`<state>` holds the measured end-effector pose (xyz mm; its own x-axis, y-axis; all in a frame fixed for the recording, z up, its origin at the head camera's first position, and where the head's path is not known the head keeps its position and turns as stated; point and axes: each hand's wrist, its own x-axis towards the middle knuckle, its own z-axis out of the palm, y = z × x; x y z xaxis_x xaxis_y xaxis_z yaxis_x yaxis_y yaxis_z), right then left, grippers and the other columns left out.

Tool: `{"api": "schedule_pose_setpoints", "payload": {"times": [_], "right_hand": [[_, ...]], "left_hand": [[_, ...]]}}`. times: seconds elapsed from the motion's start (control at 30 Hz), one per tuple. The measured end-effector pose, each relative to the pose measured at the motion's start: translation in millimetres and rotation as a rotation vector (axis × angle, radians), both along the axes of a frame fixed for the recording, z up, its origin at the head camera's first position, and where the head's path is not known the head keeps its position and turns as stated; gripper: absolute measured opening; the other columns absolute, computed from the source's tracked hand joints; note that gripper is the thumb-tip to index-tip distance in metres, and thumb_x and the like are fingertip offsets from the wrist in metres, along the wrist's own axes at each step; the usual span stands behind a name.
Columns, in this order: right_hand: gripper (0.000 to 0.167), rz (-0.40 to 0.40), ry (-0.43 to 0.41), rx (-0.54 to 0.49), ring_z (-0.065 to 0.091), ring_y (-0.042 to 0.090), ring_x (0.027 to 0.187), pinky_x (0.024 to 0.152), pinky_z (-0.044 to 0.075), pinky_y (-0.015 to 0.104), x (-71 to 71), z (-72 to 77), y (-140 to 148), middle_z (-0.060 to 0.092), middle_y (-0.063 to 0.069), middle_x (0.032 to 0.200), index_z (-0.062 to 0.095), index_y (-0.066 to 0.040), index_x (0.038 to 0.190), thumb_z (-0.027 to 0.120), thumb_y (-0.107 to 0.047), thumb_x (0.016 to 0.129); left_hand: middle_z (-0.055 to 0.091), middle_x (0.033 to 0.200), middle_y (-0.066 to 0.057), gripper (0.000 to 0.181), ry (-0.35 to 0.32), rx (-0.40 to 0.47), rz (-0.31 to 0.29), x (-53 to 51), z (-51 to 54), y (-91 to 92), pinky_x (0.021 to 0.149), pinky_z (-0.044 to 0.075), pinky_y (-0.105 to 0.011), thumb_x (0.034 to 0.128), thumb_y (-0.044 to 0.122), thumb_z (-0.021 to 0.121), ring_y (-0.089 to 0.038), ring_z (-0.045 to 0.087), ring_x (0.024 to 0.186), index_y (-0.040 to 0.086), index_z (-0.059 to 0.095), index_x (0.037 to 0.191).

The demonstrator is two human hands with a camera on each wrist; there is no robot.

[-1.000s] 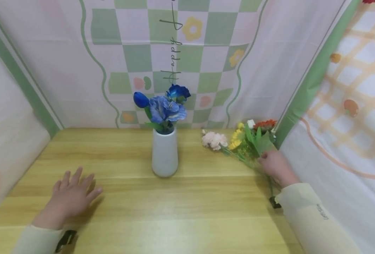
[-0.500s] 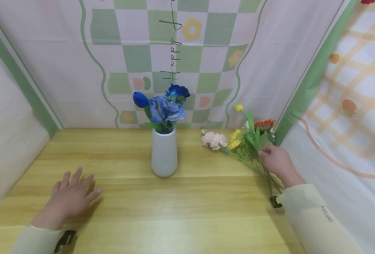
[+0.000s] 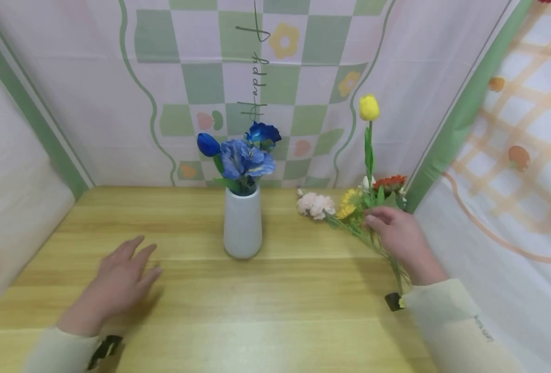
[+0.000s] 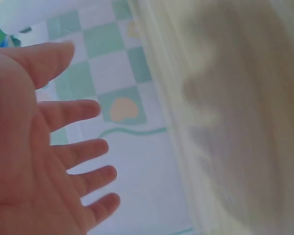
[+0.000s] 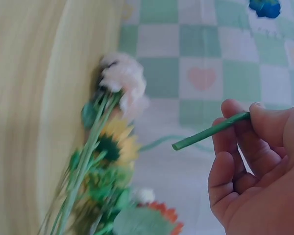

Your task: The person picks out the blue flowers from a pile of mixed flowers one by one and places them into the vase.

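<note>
A yellow tulip (image 3: 369, 108) stands upright in my right hand (image 3: 399, 241), its green stem (image 5: 210, 131) pinched between thumb and fingers. In the right wrist view the cut stem end sticks out below the pinch. My left hand (image 3: 119, 285) is held over the left side of the table, fingers spread and holding nothing; the left wrist view shows its bare palm (image 4: 19, 161). Between the hands stands a white vase (image 3: 242, 225) with a blue tulip (image 3: 207, 144), a pale blue ruffled flower (image 3: 245, 158) and a dark blue rose (image 3: 263, 133).
Beside and below my right hand lies a pile of flowers: pale pink blooms (image 3: 316, 205), yellow daisy-like flowers (image 3: 348, 203) and an orange-red flower (image 3: 389, 182). The wooden table (image 3: 257, 311) meets a checked cloth (image 3: 280, 83) at the back. Cloth also hangs on both sides.
My right hand has lifted the yellow tulip up from the pile, and the bloom now stands well above the other flowers. The left hand has shifted slightly right and risen.
</note>
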<state>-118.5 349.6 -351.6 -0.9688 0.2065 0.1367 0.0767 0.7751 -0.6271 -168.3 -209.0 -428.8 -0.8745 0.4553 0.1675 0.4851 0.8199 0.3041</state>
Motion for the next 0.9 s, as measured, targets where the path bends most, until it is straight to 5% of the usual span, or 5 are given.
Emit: {"api": "schedule_pose_setpoints", "payload": {"times": [0.3, 0.5, 0.7, 0.9], "right_hand": [[0.031, 0.059, 0.06, -0.097, 0.061, 0.031, 0.109, 0.092, 0.047, 0.053, 1.9, 6.1, -42.7, 0.072, 0.007, 0.107, 0.067, -0.009, 0.12, 0.055, -0.033, 0.103], [0.024, 0.11, 0.072, -0.133, 0.064, 0.025, 0.103, 0.088, 0.051, 0.049, 3.5, 3.9, -71.0, 0.073, -0.001, 0.102, 0.07, -0.012, 0.115, 0.057, -0.029, 0.103], [0.018, 0.184, 0.135, -0.128, 0.066, 0.018, 0.095, 0.082, 0.054, 0.044, 7.1, 0.7, -105.6, 0.073, -0.006, 0.098, 0.074, -0.015, 0.105, 0.06, -0.025, 0.101], [0.011, 0.24, 0.197, -0.173, 0.067, 0.013, 0.09, 0.079, 0.055, 0.039, 9.0, -5.5, -136.9, 0.073, -0.005, 0.102, 0.077, -0.016, 0.099, 0.067, -0.021, 0.097]], "left_hand": [[0.042, 0.147, -0.024, 0.052, 0.087, 0.124, -0.071, 7.4, 9.5, 25.6, 0.103, 0.027, -0.07, 0.0995, 0.028, 0.061, -0.048, 0.04, 0.13, -0.001, 0.05, 0.141], [0.063, 0.127, -0.02, 0.039, 0.217, 0.235, -0.176, 8.5, 13.3, 40.3, 0.099, 0.04, -0.062, 0.0939, 0.016, 0.069, -0.041, 0.058, 0.116, -0.002, 0.062, 0.128], [0.067, 0.122, -0.014, 0.032, 0.22, 0.304, -0.2, 13.7, 23.7, 61.1, 0.092, 0.051, -0.054, 0.0954, 0.017, 0.067, -0.036, 0.062, 0.111, 0.003, 0.067, 0.124], [0.071, 0.115, -0.008, 0.025, 0.333, 0.424, -0.268, 18.4, 32.4, 84.5, 0.082, 0.057, -0.045, 0.0918, 0.011, 0.069, -0.028, 0.068, 0.102, 0.005, 0.071, 0.116]]}}
